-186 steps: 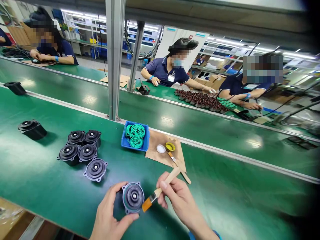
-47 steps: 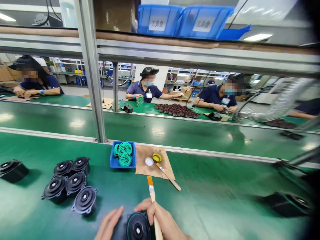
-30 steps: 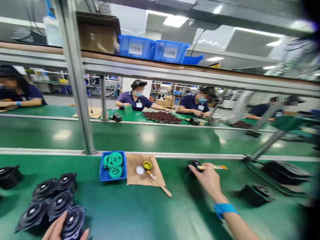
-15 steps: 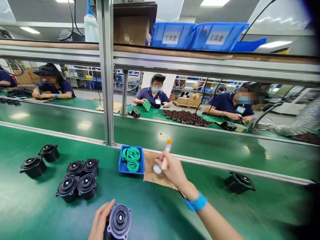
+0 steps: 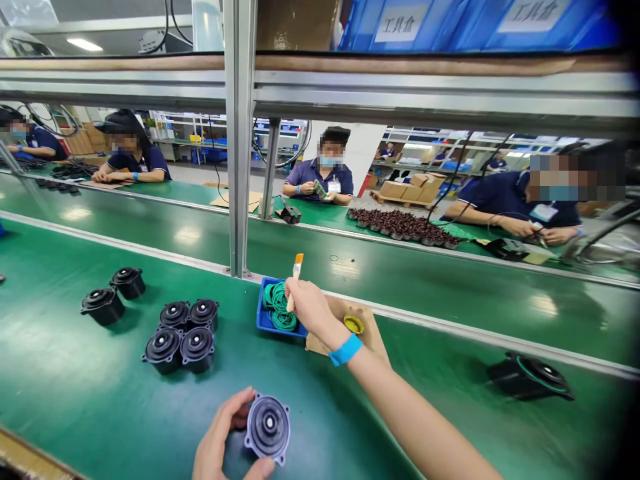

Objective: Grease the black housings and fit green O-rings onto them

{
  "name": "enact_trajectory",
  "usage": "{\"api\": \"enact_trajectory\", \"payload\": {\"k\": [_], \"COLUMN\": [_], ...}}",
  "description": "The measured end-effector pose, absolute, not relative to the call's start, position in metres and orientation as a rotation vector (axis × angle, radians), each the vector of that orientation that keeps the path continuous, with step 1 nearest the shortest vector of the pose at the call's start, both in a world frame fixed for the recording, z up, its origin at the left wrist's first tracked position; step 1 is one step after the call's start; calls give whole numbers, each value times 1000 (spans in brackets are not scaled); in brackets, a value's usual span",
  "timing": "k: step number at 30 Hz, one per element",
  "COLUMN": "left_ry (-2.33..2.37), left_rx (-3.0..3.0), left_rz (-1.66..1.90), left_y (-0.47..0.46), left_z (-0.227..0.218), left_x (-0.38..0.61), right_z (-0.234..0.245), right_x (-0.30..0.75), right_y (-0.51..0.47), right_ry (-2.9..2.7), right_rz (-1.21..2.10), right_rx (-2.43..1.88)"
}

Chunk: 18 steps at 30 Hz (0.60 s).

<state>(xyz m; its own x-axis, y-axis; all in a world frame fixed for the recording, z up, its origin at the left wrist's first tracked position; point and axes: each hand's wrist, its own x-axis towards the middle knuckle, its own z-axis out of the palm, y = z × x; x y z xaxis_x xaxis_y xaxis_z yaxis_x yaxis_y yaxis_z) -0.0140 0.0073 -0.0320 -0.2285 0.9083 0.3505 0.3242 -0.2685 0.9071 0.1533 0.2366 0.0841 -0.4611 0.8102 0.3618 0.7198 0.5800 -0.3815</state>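
Observation:
My left hand [image 5: 220, 440] grips a black round housing [image 5: 267, 427] at the near edge of the green belt [image 5: 100, 393], its ribbed face turned up toward me. My right hand [image 5: 310, 310] reaches forward over the blue tray [image 5: 263, 321] of green rubber rings [image 5: 277, 307]. It is closed on the wooden handle of a small brush [image 5: 297, 270], whose orange bristles point upward. A blue band circles that wrist. Just right of the hand sits a small yellow cap [image 5: 354, 325] on a piece of brown cardboard [image 5: 373, 333].
Several more black housings [image 5: 180, 333] are grouped on the belt to the left, with two more [image 5: 103, 305] beyond. One ringed housing [image 5: 533, 377] lies far right. A metal post [image 5: 239, 167] stands behind the tray. Other people work across a second belt.
My right hand has moved left with the brush, from above the white lid to over the ring tray. My left hand has lifted the housing further into view. The camera panned slightly right.

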Motion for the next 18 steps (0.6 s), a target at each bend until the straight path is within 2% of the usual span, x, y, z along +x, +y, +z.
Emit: {"api": "enact_trajectory", "payload": {"k": [5,10,18], "left_ry": [1381,1316,1466], "left_rx": [1620,1797,2223], "left_rz": [1452,1359,1394], "left_y": [5,5,11], "left_z": [-33,-26,6], "left_x": [-16,-23,-22], "right_z": [111,100,78], "right_x": [169,166,182], "right_y": [173,113,98], "right_ry": [-2187,-2226,-2210], "right_rz": [457,976,983], "right_rx": [-1065,-897,-862]}}
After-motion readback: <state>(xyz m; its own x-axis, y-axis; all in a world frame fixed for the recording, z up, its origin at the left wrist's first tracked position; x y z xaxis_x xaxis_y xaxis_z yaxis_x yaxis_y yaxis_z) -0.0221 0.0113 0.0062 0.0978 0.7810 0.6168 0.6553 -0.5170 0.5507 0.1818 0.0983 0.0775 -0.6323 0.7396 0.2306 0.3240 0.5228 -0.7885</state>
